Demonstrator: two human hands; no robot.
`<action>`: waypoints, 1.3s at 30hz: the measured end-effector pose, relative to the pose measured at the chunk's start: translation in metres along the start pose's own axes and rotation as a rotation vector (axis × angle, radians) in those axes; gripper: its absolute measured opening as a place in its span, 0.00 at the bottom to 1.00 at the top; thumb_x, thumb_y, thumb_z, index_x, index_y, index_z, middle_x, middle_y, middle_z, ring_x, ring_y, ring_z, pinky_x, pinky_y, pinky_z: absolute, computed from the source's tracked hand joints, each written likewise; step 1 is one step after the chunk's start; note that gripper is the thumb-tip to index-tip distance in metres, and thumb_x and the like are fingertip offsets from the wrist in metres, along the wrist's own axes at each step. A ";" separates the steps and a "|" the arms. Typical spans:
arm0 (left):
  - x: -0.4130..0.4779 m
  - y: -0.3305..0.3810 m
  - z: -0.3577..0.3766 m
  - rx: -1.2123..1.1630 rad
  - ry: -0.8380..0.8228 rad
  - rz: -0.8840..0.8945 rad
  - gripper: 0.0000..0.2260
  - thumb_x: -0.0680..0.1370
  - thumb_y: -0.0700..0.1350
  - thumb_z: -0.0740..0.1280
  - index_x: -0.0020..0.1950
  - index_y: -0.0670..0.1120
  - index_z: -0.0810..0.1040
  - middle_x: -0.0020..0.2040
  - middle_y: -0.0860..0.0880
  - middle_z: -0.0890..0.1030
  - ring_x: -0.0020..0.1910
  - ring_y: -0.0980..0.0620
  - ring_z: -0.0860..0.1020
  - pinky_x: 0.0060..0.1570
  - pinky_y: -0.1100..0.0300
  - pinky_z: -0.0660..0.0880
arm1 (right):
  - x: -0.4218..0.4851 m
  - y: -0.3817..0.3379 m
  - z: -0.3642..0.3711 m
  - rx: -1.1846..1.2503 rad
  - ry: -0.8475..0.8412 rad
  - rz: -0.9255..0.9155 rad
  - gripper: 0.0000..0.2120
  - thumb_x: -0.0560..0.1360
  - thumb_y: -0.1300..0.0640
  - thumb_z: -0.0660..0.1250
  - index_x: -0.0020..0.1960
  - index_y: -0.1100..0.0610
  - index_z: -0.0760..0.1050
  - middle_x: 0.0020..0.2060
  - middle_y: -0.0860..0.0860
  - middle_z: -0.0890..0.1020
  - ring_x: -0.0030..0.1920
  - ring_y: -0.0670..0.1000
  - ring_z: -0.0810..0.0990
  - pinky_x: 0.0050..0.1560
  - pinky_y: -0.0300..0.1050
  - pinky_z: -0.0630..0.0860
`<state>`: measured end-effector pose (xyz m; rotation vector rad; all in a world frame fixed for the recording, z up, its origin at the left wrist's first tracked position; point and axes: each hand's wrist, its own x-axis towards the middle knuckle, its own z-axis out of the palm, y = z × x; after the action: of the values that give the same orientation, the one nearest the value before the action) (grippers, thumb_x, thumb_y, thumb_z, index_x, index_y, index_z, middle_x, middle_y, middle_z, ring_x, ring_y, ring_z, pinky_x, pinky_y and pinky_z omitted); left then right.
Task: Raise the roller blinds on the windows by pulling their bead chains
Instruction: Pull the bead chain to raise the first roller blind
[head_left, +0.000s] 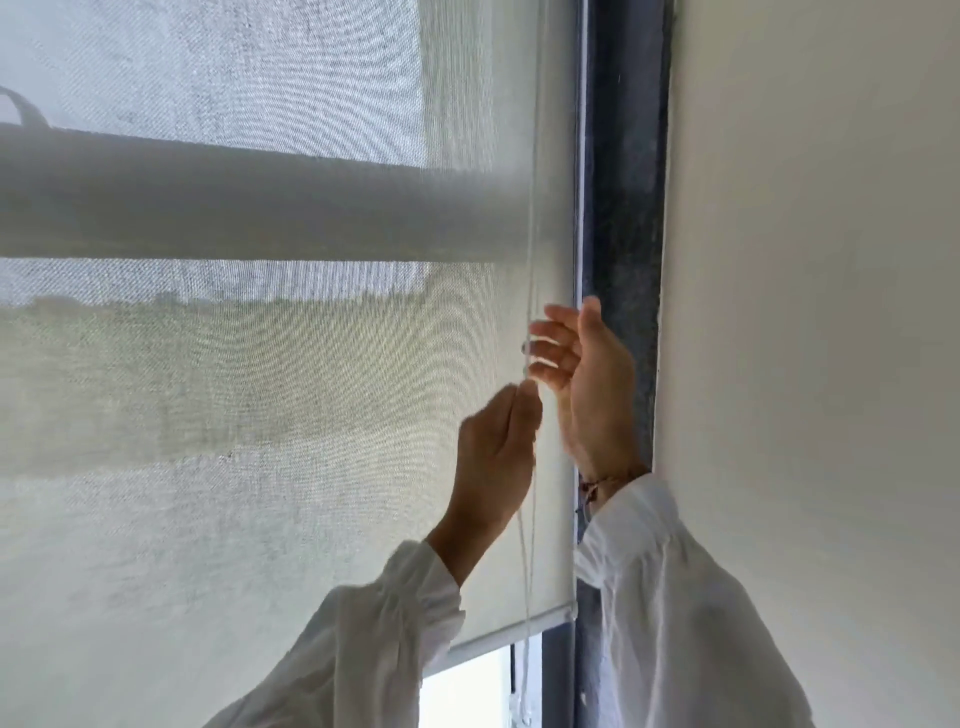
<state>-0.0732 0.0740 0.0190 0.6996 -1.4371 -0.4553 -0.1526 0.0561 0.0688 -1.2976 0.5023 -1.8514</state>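
A translucent white roller blind (260, 415) covers most of the window. Its bottom bar (509, 636) hangs a little above the lower edge of the view, with bare glass (462, 691) showing beneath it. A thin white bead chain (532, 234) runs down near the blind's right edge. My left hand (496, 452) is pinched shut on the chain at about mid height. My right hand (587, 374) is just above and right of it, fingers spread apart beside the chain, blurred. I cannot tell if those fingers touch the chain.
A dark window frame (623, 234) runs vertically to the right of the blind. A white wall (805, 312) fills the right side. A thick horizontal bar (208, 202) shows through the fabric outside. Both arms wear white sleeves.
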 end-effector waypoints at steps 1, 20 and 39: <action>-0.011 -0.006 0.001 0.022 -0.018 -0.009 0.18 0.77 0.48 0.57 0.26 0.55 0.66 0.21 0.56 0.64 0.23 0.56 0.60 0.28 0.54 0.60 | 0.004 -0.011 0.004 -0.003 -0.045 -0.016 0.17 0.80 0.48 0.51 0.49 0.56 0.75 0.42 0.52 0.81 0.41 0.50 0.81 0.42 0.44 0.78; 0.022 0.010 -0.010 -0.427 -0.172 -0.299 0.24 0.80 0.54 0.46 0.48 0.47 0.79 0.44 0.52 0.85 0.50 0.52 0.82 0.46 0.61 0.78 | -0.012 -0.011 0.018 -0.395 0.267 -0.541 0.13 0.78 0.55 0.59 0.36 0.54 0.73 0.25 0.40 0.70 0.25 0.40 0.70 0.28 0.31 0.64; 0.065 0.107 0.013 -0.655 -0.096 -0.026 0.19 0.80 0.50 0.55 0.29 0.47 0.65 0.17 0.54 0.61 0.16 0.59 0.56 0.16 0.70 0.52 | -0.046 0.043 -0.020 -0.095 0.003 -0.160 0.27 0.74 0.36 0.50 0.32 0.51 0.77 0.20 0.42 0.68 0.24 0.43 0.64 0.31 0.43 0.62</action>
<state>-0.0925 0.1062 0.1396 0.1692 -1.2602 -0.9339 -0.1477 0.0647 0.0036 -1.4344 0.5061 -1.9813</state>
